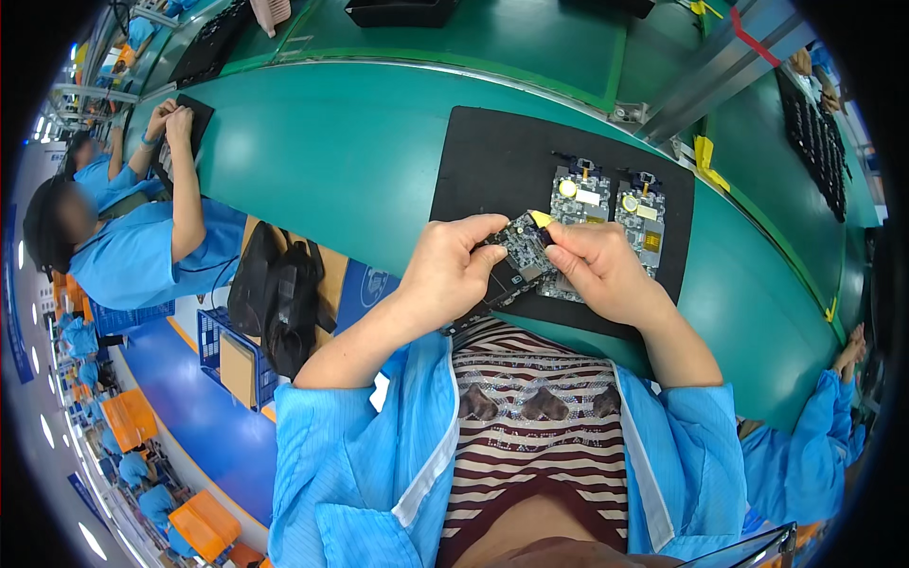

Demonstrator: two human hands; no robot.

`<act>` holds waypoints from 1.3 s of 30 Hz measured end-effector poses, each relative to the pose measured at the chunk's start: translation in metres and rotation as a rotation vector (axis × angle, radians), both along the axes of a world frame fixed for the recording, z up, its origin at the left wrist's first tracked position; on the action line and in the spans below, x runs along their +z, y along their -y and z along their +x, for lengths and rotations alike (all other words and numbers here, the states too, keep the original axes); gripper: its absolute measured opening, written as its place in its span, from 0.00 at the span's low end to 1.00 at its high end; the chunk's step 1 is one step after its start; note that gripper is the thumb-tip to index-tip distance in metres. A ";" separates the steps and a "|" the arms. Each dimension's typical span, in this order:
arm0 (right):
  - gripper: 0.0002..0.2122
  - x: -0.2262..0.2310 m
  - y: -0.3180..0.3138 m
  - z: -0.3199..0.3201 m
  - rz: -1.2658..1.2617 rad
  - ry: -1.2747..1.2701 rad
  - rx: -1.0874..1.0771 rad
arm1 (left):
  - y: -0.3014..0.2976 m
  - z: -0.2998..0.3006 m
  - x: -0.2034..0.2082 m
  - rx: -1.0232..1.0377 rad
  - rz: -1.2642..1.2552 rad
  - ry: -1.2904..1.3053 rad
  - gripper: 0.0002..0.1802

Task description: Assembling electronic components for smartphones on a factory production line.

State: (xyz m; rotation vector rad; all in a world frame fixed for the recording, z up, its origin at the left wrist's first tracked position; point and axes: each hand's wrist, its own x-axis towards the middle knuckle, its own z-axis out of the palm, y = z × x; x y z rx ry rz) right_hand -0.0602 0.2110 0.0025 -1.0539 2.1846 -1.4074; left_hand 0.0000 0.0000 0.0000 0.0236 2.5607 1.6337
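My left hand (443,270) pinches the circuit board (525,250), my right hand (614,275) nips its corner, and uneven twisting could crack it.

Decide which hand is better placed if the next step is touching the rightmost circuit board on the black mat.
Probably the right hand: it pinches the right edge of the held board, nearer the rightmost circuit board. The left hand grips the opposite side, farther away.
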 end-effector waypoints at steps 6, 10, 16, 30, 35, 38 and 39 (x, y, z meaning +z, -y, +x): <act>0.12 0.010 0.003 -0.004 0.042 0.097 -0.093 | -0.001 -0.012 -0.002 0.012 0.072 -0.069 0.12; 0.27 0.010 -0.015 -0.005 -0.015 0.015 -0.255 | 0.005 -0.039 -0.013 0.127 -0.021 -0.061 0.11; 0.24 -0.005 -0.087 -0.009 0.430 -0.461 -0.734 | 0.027 -0.066 -0.031 0.260 -0.410 -0.081 0.12; 0.30 -0.028 -0.102 0.015 0.428 0.029 -0.667 | -0.073 -0.034 -0.016 0.003 -0.695 -0.225 0.50; 0.29 -0.019 -0.089 0.020 0.390 0.152 -0.646 | -0.059 -0.034 -0.021 0.027 -0.731 -0.268 0.46; 0.27 -0.025 -0.085 0.014 0.443 -0.380 -0.690 | -0.055 -0.031 -0.015 -0.058 -0.754 -0.286 0.31; 0.27 -0.023 -0.083 0.012 0.442 -0.379 -0.690 | -0.053 -0.030 -0.015 -0.058 -0.755 -0.285 0.31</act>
